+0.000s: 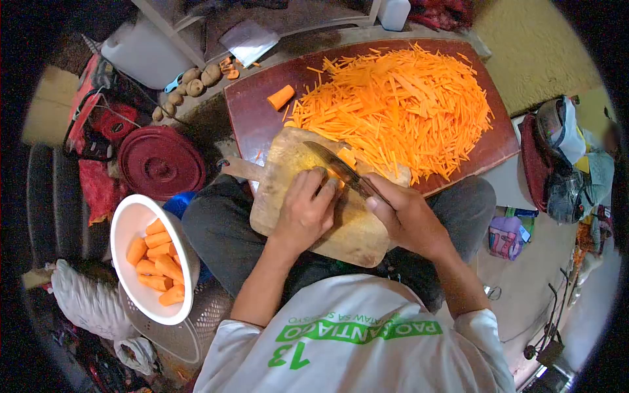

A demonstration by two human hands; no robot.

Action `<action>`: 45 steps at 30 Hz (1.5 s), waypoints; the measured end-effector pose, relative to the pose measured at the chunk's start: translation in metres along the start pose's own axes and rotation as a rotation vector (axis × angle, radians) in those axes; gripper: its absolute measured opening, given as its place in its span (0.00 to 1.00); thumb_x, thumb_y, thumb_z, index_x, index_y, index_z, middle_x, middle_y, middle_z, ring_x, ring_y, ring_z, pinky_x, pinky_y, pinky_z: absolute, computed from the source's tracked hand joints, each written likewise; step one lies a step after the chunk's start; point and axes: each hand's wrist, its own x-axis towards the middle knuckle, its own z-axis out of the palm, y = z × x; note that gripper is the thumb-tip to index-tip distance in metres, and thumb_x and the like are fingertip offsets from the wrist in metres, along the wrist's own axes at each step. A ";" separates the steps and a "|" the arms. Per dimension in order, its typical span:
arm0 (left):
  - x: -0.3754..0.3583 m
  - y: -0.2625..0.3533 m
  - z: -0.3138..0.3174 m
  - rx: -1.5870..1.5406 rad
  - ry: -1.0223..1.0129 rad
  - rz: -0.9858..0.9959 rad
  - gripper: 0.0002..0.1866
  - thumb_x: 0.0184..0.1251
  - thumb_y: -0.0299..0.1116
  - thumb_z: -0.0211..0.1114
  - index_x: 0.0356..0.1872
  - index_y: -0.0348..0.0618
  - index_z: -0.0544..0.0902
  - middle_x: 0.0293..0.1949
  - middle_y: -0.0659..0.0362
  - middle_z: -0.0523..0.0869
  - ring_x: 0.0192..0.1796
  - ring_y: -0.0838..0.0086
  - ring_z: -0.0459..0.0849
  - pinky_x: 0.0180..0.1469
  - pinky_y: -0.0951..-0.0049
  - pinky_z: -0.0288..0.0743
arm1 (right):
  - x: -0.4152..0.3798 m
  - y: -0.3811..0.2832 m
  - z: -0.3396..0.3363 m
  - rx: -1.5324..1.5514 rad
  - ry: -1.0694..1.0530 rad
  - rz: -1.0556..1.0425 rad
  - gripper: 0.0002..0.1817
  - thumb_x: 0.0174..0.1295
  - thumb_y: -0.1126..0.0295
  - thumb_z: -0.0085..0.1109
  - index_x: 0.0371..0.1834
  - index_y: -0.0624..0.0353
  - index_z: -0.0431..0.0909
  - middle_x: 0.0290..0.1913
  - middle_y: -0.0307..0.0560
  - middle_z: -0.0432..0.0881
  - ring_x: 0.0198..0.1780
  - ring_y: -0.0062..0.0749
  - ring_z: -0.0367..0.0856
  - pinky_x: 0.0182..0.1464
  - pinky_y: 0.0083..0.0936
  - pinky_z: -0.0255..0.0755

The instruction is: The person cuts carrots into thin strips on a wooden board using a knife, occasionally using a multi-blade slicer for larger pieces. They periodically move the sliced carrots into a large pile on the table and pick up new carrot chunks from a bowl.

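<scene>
My right hand [406, 216] is closed round the handle of a kitchen knife [335, 164], its dark blade slanting up to the left. Under the blade, a piece of carrot [346, 156] shows on the wooden cutting board [354, 242]. My left hand [306, 206] presses on the board with curled fingers against the carrot, most of which they hide. The board rests across my lap and against a dark red tabletop [252, 124]. Just beyond the board lies a large heap of carrot strips [400, 111].
A cut carrot chunk [281, 97] lies left of the heap. To my left stands a white bowl [118, 229] of peeled carrot pieces [157, 265], near a red lidded bucket [160, 164]. Potatoes [194, 87] sit on the floor at back left. Bags [563, 164] are at right.
</scene>
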 end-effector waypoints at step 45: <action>0.001 0.003 -0.006 -0.011 -0.020 -0.023 0.17 0.55 0.21 0.76 0.48 0.31 0.86 0.47 0.44 0.83 0.49 0.46 0.84 0.53 0.51 0.81 | 0.011 0.011 0.031 -0.138 -0.057 -0.021 0.21 0.82 0.64 0.57 0.72 0.63 0.72 0.50 0.72 0.88 0.55 0.71 0.87 0.54 0.58 0.82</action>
